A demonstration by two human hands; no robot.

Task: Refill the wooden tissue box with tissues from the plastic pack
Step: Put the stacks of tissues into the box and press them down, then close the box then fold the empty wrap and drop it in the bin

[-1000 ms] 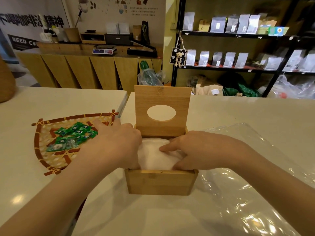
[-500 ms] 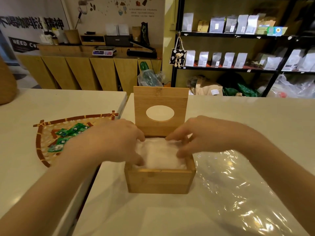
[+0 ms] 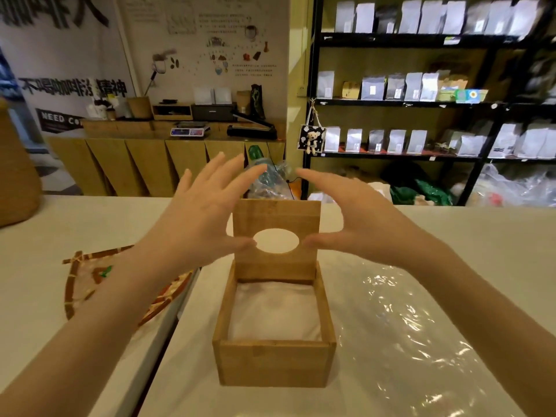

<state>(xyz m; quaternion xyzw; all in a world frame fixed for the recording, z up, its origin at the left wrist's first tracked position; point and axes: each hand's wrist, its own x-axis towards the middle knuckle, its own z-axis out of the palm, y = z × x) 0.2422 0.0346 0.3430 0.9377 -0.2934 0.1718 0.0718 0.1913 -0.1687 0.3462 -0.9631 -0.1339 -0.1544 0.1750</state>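
Observation:
The wooden tissue box [image 3: 272, 364] stands on the white table in front of me. A stack of white tissues [image 3: 275, 311] lies inside it. Its hinged lid [image 3: 276, 266], with an oval hole, stands upright at the back. My left hand [image 3: 198, 218] hovers at the lid's left edge, fingers spread and empty. At the lid's right edge my right hand [image 3: 355, 221] is raised, fingers apart, thumb near the oval hole. The clear plastic pack [image 3: 406, 335] lies flat and crumpled on the table right of the box.
A woven tray [image 3: 87, 275] with green sweets sits on the table to the left, partly behind my left forearm. A gap [image 3: 168, 335] splits the two tabletops left of the box. Shelves [image 3: 421, 103] with pouches stand behind the table at right.
Both hands have lifted out of the box and risen to either side of the upright lid. The tissues stay in the box, now uncovered. The camera has tilted up.

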